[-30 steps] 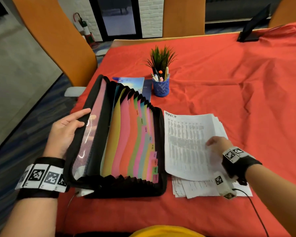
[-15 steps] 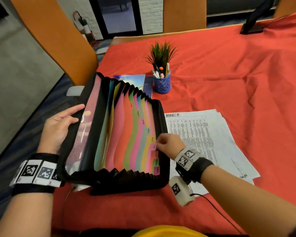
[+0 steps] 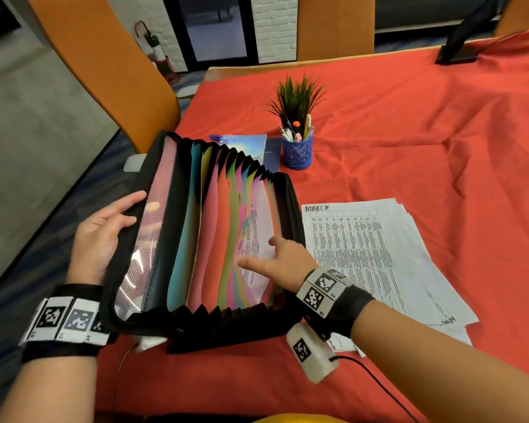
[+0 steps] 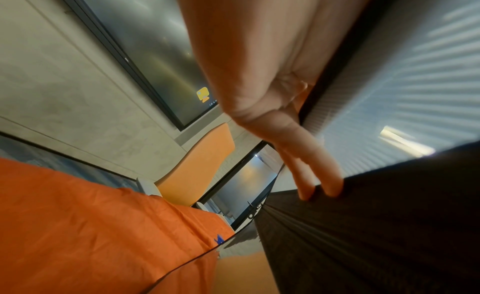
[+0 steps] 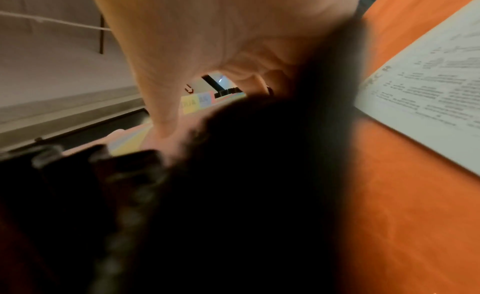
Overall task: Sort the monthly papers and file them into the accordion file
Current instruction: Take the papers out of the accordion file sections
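The black accordion file [image 3: 226, 325] stands fanned open on the red cloth, its coloured dividers spread. My left hand [image 3: 104, 236] presses straight fingers [image 4: 311, 165] against the outer side of the file's left flap [image 4: 376, 226] and holds it back. My right hand [image 3: 266, 254] reaches in among the right-hand dividers, fingers spread and touching a printed sheet [image 3: 252, 227] that sits in one pocket. Right of the file lies the paper stack [image 3: 364, 257], its top sheet headed MARCH. The right wrist view is blurred: the hand [image 5: 207, 41] is over the dark file rim, with the stack [image 5: 428, 83] beside it.
A blue pen cup [image 3: 297, 152] and a small green plant [image 3: 297, 96] stand behind the file, next to blue booklets [image 3: 251, 145]. Orange chairs [image 3: 104, 71] stand off the table's left and far edges. A black stand [image 3: 458, 41] is at the far right.
My right hand left the paper stack, where it held the top sheet, and moved left into the file's dividers. A printed sheet now shows in a pocket. The left hand stayed on the flap.
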